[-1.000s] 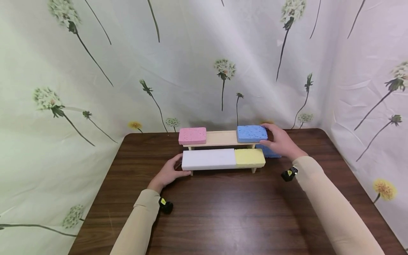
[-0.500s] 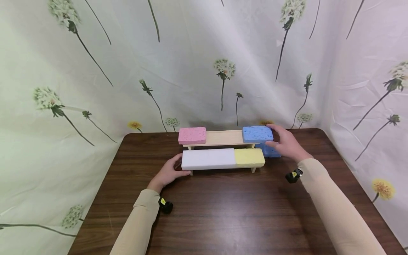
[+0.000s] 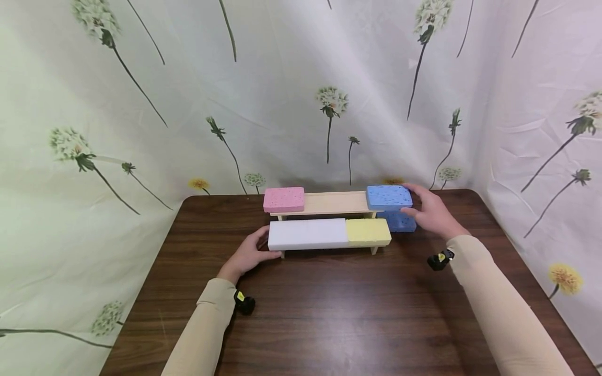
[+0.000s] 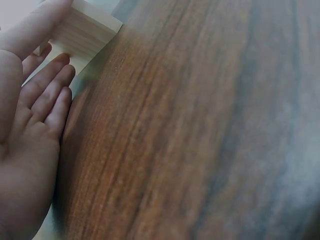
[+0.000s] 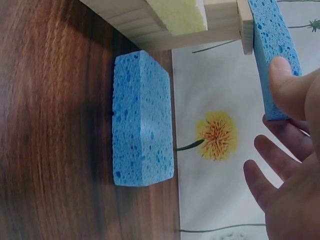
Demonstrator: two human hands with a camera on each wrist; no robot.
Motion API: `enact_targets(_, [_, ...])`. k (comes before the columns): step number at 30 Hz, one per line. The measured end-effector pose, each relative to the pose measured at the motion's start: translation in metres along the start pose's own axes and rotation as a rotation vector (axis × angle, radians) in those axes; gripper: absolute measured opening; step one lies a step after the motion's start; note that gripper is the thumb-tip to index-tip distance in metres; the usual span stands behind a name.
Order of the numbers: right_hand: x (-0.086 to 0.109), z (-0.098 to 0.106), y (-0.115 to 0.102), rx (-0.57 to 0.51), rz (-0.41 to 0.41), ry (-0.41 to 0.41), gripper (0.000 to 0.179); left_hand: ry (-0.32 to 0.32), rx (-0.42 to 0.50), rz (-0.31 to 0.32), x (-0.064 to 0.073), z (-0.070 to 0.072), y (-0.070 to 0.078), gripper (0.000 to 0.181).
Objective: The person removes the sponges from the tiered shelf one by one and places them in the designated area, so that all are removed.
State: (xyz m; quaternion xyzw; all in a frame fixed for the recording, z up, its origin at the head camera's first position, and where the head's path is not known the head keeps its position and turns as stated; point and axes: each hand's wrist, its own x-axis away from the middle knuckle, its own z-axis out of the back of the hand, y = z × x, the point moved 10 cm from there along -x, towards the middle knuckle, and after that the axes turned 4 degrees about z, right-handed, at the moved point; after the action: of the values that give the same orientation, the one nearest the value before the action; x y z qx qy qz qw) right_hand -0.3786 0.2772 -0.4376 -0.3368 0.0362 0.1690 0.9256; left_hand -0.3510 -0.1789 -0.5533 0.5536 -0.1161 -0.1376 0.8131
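At the right end of the upper step of a small wooden stand point(image 3: 335, 202), my right hand point(image 3: 432, 211) pinches a blue sponge point(image 3: 389, 197) by its right end, thumb in front. In the right wrist view this held sponge point(image 5: 275, 45) juts past the wooden step's end. A second blue sponge point(image 5: 142, 120) lies on the table below it. My left hand point(image 3: 250, 251) holds the stand's lower left end, thumb at the front; its fingers point(image 4: 47, 92) reach around the wood in the left wrist view. On the lower step sit a white foam block point(image 3: 308, 234) and a yellow sponge point(image 3: 368, 232).
A pink sponge point(image 3: 284, 199) sits at the upper step's left end, with bare wood between it and the held blue one. Beneath everything is a dark wooden table point(image 3: 329, 313). A flower-printed cloth point(image 3: 282, 104) hangs right behind the table's back edge.
My right hand has slid the upper blue sponge to the right along the upper step, so it now overhangs the end. My left hand and the stand have stayed in place.
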Motion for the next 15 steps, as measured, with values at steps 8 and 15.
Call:
enact_targets(8, [0.004,0.006,0.008,-0.009,-0.029,0.012,0.069,0.002,-0.001,-0.007,-0.001,0.000,0.000,0.081])
enact_targets(15, [0.009,0.009,0.016,-0.046,-0.078,0.004,0.069,0.001,-0.009,0.009,0.000,0.001,-0.001,0.083])
